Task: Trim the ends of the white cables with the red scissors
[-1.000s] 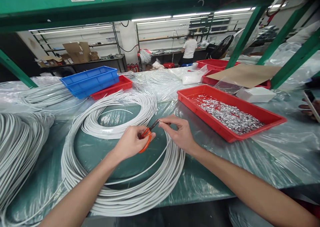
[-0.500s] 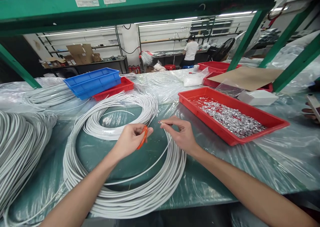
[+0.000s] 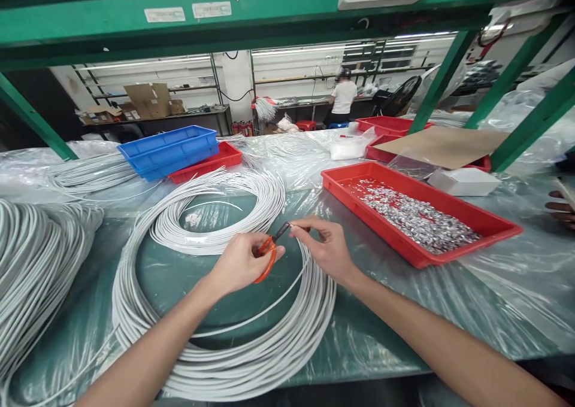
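My left hand (image 3: 242,262) is closed around the orange handles of small scissors (image 3: 271,249). Their dark blades point up and to the right, with the tips at the fingertips of my right hand (image 3: 327,246). Between thumb and forefinger, that hand pinches the end of a thin white cable; the blades touch or nearly touch this end. One loose cable strand (image 3: 268,317) curves inside the large coil of white cable (image 3: 314,323) beneath both hands. A smaller ring of cable (image 3: 265,206) lies overlapping it at the back.
To the right stands a red tray (image 3: 377,215) of small silvery metal pieces. A thick cable bundle (image 3: 40,275) fills the left side. Behind are a blue bin (image 3: 171,149) and a white box (image 3: 465,181). A green shelf beam (image 3: 278,21) crosses above. Another person's hand (image 3: 559,206) shows at far right.
The scissors' blades have come over to the cable end at my right fingertips; before, they were apart from it. The whole view has shifted slightly downward.
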`<action>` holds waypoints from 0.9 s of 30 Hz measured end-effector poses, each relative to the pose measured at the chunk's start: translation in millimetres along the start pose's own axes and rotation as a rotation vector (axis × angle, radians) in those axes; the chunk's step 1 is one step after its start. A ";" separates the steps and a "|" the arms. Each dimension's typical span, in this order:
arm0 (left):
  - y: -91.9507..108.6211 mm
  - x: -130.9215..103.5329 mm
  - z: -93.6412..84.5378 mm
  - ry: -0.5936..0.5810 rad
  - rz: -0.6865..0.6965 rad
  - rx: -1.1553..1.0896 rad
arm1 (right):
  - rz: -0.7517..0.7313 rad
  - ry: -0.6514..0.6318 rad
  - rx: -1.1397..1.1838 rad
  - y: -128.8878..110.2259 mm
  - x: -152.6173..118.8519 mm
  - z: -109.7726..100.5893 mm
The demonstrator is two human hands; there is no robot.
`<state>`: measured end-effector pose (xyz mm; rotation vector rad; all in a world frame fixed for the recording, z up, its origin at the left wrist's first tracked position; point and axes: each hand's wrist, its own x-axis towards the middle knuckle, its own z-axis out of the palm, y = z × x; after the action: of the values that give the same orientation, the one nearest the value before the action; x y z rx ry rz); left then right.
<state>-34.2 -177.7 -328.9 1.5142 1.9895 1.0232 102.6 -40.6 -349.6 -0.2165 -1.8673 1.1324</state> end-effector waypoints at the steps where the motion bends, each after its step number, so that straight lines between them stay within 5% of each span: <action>1: -0.1 0.1 -0.5 -0.004 0.000 0.013 | 0.004 0.001 0.004 -0.2 -0.3 0.3; 16: -0.2 -1.2 -5.0 -0.138 -0.041 -0.172 | -0.006 -0.020 -0.057 3.0 -0.6 -0.7; 23: 1.7 -1.1 -4.8 -0.143 -0.071 -0.208 | 0.216 -0.217 0.222 3.6 6.1 -5.1; 27: 3.7 -1.3 -4.8 -0.136 -0.065 -0.213 | 0.266 -0.222 0.283 3.4 7.8 -5.1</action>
<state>-34.9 -179.9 -323.2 1.3592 1.7642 1.0396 101.2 -31.2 -346.7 -0.1868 -1.8794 1.6453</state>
